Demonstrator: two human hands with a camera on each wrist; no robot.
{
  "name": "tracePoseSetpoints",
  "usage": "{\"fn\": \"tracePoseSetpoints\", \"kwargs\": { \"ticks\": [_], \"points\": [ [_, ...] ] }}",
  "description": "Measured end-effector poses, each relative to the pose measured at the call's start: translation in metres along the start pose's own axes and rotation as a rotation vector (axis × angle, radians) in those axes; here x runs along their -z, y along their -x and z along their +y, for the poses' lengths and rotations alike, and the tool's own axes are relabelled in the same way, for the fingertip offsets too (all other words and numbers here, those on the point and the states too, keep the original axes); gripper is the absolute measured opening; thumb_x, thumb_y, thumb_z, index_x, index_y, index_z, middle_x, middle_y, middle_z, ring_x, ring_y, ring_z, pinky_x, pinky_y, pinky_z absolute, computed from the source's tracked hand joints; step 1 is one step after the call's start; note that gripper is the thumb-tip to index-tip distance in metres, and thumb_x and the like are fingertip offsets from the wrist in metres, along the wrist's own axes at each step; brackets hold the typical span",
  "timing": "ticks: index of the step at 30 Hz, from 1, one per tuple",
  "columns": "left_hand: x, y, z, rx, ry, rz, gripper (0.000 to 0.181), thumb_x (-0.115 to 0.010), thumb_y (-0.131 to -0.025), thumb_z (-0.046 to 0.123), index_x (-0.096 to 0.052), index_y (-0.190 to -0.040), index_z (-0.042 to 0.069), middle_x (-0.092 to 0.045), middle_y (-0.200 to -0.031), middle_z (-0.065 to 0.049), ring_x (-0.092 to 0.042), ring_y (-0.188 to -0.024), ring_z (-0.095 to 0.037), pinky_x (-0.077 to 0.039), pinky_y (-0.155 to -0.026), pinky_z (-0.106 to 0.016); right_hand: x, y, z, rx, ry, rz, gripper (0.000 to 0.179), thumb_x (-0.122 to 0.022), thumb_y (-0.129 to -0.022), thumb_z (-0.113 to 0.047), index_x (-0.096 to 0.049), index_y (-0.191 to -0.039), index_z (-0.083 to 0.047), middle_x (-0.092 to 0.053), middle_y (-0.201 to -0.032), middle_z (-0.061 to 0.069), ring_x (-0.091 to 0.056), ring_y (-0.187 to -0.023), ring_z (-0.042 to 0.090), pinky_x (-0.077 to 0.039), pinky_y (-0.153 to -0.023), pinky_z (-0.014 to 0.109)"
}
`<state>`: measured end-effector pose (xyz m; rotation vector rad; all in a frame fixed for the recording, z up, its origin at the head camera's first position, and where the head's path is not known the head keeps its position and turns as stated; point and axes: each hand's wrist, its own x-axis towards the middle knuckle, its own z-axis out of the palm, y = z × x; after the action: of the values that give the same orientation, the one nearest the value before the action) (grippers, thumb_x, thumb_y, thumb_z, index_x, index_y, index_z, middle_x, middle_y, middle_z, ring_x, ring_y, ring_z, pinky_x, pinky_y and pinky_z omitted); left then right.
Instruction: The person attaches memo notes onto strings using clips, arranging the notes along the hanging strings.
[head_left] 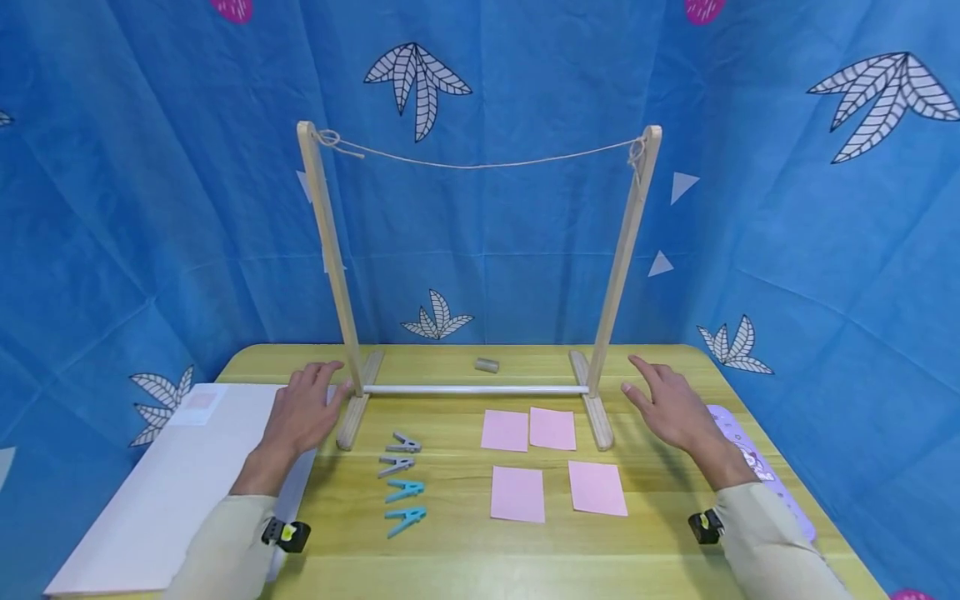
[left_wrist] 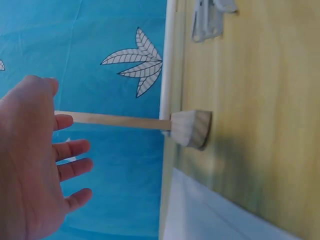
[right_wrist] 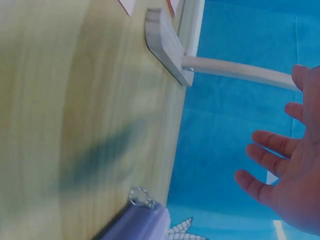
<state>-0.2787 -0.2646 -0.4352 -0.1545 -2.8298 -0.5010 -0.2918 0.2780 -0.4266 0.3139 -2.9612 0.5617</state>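
Observation:
A wooden frame with two upright posts stands at the back of the table, a string tied between their tops and a white rod joining them low down. My left hand hovers beside the left post, fingers spread, holding nothing. Outside the right post, my right hand is held over the table with relaxed fingers and an empty palm. Between the hands lie two grey clothespins, two blue clothespins and several pink paper squares.
A large white board covers the table's left side. Along the right edge lies a purple case, with a metal ring in the right wrist view. Behind the rod sits a small grey cylinder. Blue patterned cloth hangs around the table.

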Motion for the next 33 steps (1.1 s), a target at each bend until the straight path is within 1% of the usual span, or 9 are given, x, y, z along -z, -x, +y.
{"fn": "tracePoseSetpoints", "kwargs": {
  "ticks": [3,7,10,13,16,21,24,29,33],
  "points": [
    [-0.005,0.004,0.004,-0.017,0.017,0.001,0.058,-0.032,-0.103,0.049,-0.043,-0.142,0.007,-0.046,-0.139,-0.021,-0.041,-0.128,-0.043,-0.034,-0.096,-0.064,-0.005,0.003,-0.004,0.014,-0.006,0.016,0.063,-0.033,-0.102,-0.052,-0.028,-0.152,-0.014,-0.040,-0.143,0.027,-0.039,-0.129,0.049,-0.035,-0.099,0.067],
    [-0.013,0.008,0.009,-0.037,0.039,0.004,0.055,-0.036,-0.102,0.047,-0.046,-0.139,0.008,-0.050,-0.135,-0.019,-0.045,-0.125,-0.041,-0.036,-0.095,-0.063,-0.012,0.006,-0.010,0.041,-0.024,0.031,0.060,-0.037,-0.102,-0.048,-0.033,-0.150,-0.013,-0.046,-0.138,0.025,-0.044,-0.125,0.047,-0.038,-0.097,0.065],
    [-0.019,0.013,0.014,-0.046,0.054,-0.011,0.053,-0.037,-0.102,0.048,-0.048,-0.137,0.010,-0.051,-0.135,-0.017,-0.045,-0.125,-0.039,-0.035,-0.094,-0.062,-0.018,0.005,-0.015,0.061,-0.039,0.036,0.058,-0.039,-0.102,-0.046,-0.035,-0.149,-0.012,-0.049,-0.134,0.024,-0.046,-0.123,0.045,-0.039,-0.098,0.063],
    [-0.024,0.017,0.019,-0.054,0.058,-0.022,0.052,-0.039,-0.101,0.049,-0.049,-0.136,0.012,-0.053,-0.133,-0.015,-0.046,-0.124,-0.036,-0.036,-0.092,-0.060,-0.024,0.004,-0.022,0.075,-0.054,0.042,0.053,-0.044,-0.102,-0.039,-0.038,-0.147,-0.011,-0.052,-0.131,0.024,-0.048,-0.123,0.044,-0.039,-0.098,0.062],
    [-0.032,0.019,0.022,-0.063,0.058,-0.030,0.052,-0.040,-0.101,0.048,-0.050,-0.136,0.012,-0.056,-0.130,-0.012,-0.047,-0.122,-0.034,-0.037,-0.090,-0.058,-0.031,0.003,-0.027,0.079,-0.069,0.030,0.051,-0.047,-0.102,-0.035,-0.040,-0.146,-0.011,-0.053,-0.131,0.022,-0.048,-0.123,0.043,-0.040,-0.097,0.061],
    [-0.044,0.022,0.025,-0.078,0.060,-0.072,0.047,-0.045,-0.101,0.043,-0.051,-0.135,0.011,-0.055,-0.132,-0.012,-0.047,-0.126,-0.033,-0.038,-0.090,-0.056,-0.043,0.000,-0.036,0.084,-0.090,-0.003,0.051,-0.043,-0.102,-0.042,-0.040,-0.146,-0.016,-0.054,-0.132,0.018,-0.050,-0.122,0.039,-0.043,-0.096,0.058],
    [-0.049,0.023,0.027,-0.095,0.063,-0.092,0.042,-0.049,-0.100,0.040,-0.054,-0.132,0.013,-0.055,-0.133,-0.012,-0.049,-0.125,-0.033,-0.039,-0.089,-0.056,-0.050,-0.001,-0.041,0.093,-0.103,-0.010,0.052,-0.042,-0.102,-0.046,-0.041,-0.146,-0.017,-0.054,-0.133,0.016,-0.050,-0.123,0.038,-0.043,-0.096,0.058],
    [-0.054,0.024,0.030,-0.137,0.044,-0.115,0.036,-0.054,-0.098,0.036,-0.056,-0.127,0.015,-0.059,-0.127,-0.008,-0.053,-0.118,-0.028,-0.040,-0.085,-0.050,-0.060,-0.004,-0.048,0.094,-0.109,-0.029,0.051,-0.043,-0.101,-0.046,-0.042,-0.145,-0.020,-0.050,-0.141,0.014,-0.045,-0.131,0.038,-0.040,-0.100,0.059],
    [-0.057,0.025,0.032,-0.173,0.027,-0.144,0.034,-0.056,-0.098,0.034,-0.057,-0.126,0.016,-0.061,-0.123,-0.005,-0.054,-0.112,-0.025,-0.040,-0.081,-0.044,-0.067,-0.007,-0.057,0.106,-0.116,-0.047,0.048,-0.047,-0.100,-0.042,-0.044,-0.144,-0.021,-0.052,-0.140,0.011,-0.045,-0.132,0.036,-0.040,-0.101,0.058]
  ]
}}
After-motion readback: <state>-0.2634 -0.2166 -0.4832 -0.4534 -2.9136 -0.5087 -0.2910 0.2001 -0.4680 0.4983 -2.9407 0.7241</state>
